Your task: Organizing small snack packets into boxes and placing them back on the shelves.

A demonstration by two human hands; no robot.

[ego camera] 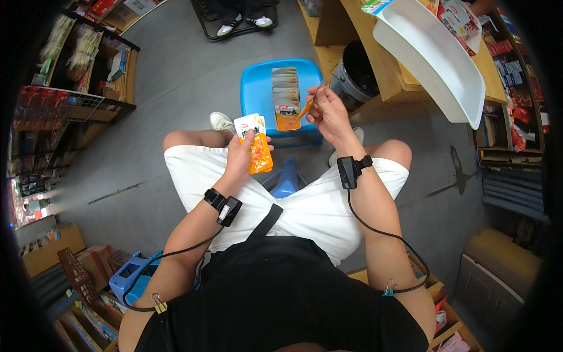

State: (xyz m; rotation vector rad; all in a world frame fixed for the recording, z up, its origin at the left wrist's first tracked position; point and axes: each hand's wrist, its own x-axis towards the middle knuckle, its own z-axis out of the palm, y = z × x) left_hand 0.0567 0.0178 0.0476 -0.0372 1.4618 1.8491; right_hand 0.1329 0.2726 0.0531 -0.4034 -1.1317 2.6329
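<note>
A few white-and-orange snack packets (256, 149) lie stacked in my left hand (241, 154), the thumb pressed across the top one. My right hand (327, 110) pinches one more orange packet (306, 108) by its upper end, above the right edge of a blue plastic stool (257, 94). This packet is seen nearly edge-on, its lower end close to the stool's packets. On the seat, several like packets (288, 105) lie overlapped in a row running away from me, the nearest showing its printed front.
A wooden counter (391, 75) at right carries a long white plastic bin (440, 61) that juts past its edge. Below stands a bucket (352, 79). Stocked shelves (92, 57) line the left. Ahead, a person's shoes (244, 25) rest on a black frame. Cables run along both my forearms.
</note>
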